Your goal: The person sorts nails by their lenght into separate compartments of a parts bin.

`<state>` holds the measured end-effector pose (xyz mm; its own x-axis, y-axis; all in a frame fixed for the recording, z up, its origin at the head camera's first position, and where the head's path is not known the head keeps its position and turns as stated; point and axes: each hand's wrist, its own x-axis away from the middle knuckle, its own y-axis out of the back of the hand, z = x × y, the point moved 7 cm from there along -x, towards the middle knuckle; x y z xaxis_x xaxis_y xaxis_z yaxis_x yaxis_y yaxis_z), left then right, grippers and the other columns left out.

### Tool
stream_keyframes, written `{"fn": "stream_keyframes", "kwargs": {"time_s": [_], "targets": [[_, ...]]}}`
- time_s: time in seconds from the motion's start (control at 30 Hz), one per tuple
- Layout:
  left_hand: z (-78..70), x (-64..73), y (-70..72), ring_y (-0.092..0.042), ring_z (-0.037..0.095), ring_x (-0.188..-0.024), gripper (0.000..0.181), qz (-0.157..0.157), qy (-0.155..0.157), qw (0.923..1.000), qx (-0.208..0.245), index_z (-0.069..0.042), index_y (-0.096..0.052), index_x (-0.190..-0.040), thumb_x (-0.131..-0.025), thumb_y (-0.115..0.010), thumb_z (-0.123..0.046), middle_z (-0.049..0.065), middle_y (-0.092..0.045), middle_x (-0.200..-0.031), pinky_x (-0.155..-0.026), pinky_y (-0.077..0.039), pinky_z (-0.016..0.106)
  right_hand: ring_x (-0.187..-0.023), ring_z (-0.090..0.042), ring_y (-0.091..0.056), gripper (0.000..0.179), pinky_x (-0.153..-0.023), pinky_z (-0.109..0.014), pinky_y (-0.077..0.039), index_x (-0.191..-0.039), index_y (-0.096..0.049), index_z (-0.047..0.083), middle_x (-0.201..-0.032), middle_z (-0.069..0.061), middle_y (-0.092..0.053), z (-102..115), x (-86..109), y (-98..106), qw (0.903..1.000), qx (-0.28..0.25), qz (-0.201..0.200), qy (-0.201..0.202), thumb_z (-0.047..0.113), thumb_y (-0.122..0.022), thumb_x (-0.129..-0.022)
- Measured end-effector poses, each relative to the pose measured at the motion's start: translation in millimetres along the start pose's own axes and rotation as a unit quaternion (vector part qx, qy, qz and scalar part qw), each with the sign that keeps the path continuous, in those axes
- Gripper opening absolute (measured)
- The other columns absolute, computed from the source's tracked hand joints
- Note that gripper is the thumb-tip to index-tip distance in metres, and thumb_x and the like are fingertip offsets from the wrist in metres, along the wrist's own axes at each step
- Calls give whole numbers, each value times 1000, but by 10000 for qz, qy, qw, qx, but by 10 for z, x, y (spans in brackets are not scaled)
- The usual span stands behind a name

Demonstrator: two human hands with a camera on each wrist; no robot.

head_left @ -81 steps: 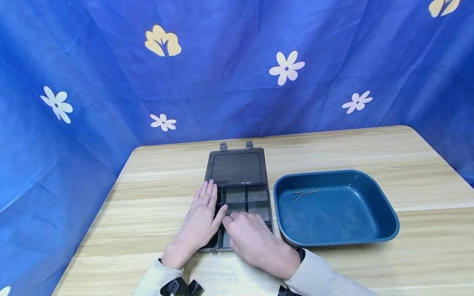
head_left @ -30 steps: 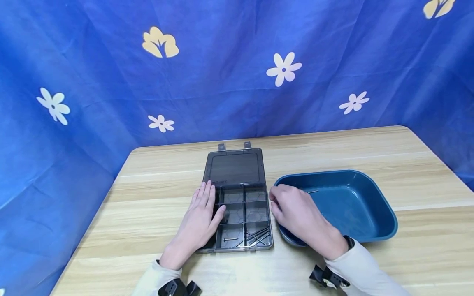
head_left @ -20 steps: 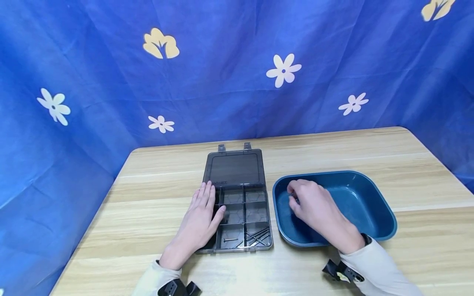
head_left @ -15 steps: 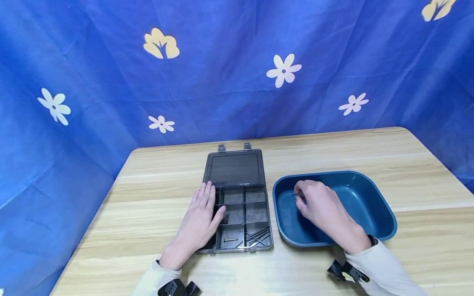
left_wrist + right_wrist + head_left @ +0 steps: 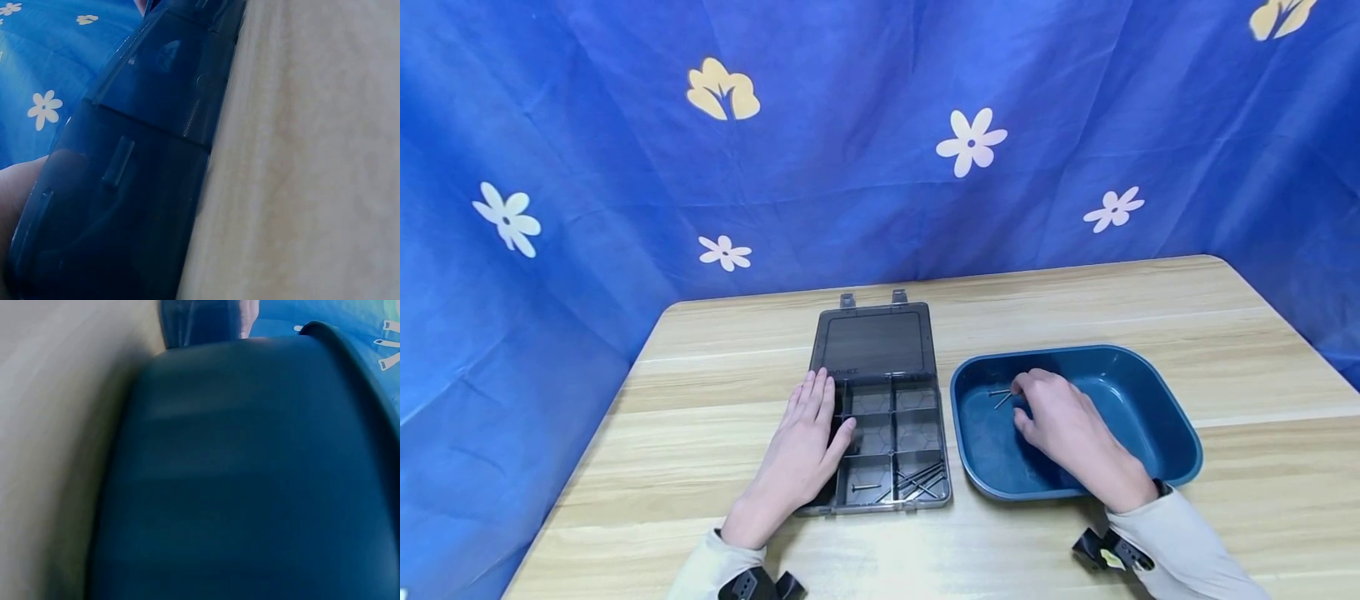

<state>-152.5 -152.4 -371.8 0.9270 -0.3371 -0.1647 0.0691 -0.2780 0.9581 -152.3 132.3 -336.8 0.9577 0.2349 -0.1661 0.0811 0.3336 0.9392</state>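
Note:
My left hand (image 5: 797,450) lies flat with straight fingers along the left side of a dark see-through compartment box (image 5: 917,429). In the left wrist view the box's side wall (image 5: 137,219) fills much of the picture. Bottom compartments hold thin dark screws (image 5: 925,481) and a single short screw (image 5: 867,487). Inside the blue tray (image 5: 1138,417), my right hand (image 5: 1067,429) points down with bent fingers, beside two small screws (image 5: 1002,401). Its fingertips are partly hidden, so I cannot tell whether they pinch anything. The right wrist view shows the tray's outer wall (image 5: 250,475).
The box's lid (image 5: 876,340) lies folded back toward the far edge, its two latches pointing away. The tray stands just right of the box on a wood-grain table (image 5: 700,375). A blue flowered curtain (image 5: 850,167) hangs behind.
My right hand has moved from the box's lower compartments into the tray, then slid slightly right, uncovering two screws; a third seen earlier is hidden now. My left hand stays put.

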Motion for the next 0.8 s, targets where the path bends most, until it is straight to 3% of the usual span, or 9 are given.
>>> {"fn": "stream_keyframes", "kwargs": {"time_s": [0.6, 0.8], "targets": [[6, -3, -6, -16, 36, -146, 67, 19, 11, 10000, 10, 11, -27, -146, -102, -40, -38, 26, -21, -155, -120, -15, 49, -102, -40, -59, 41, -86, -52, -53, -117, -59, -11, -114, -24, -60, -101, 35, -198, 9980, 405, 459, 166, 5, -71, -81], [2, -5, -4, -17, 37, -146, 67, 40, 5, 10000, -28, 11, -27, -146, -102, -39, -39, 26, -22, -155, -120, -15, 49, -88, -34, -59, 32, -73, -47, -55, -110, -62, -9, -97, -19, -59, -109, 43, -168, 9975, 609, 333, 142, 0, -71, -80]]}}
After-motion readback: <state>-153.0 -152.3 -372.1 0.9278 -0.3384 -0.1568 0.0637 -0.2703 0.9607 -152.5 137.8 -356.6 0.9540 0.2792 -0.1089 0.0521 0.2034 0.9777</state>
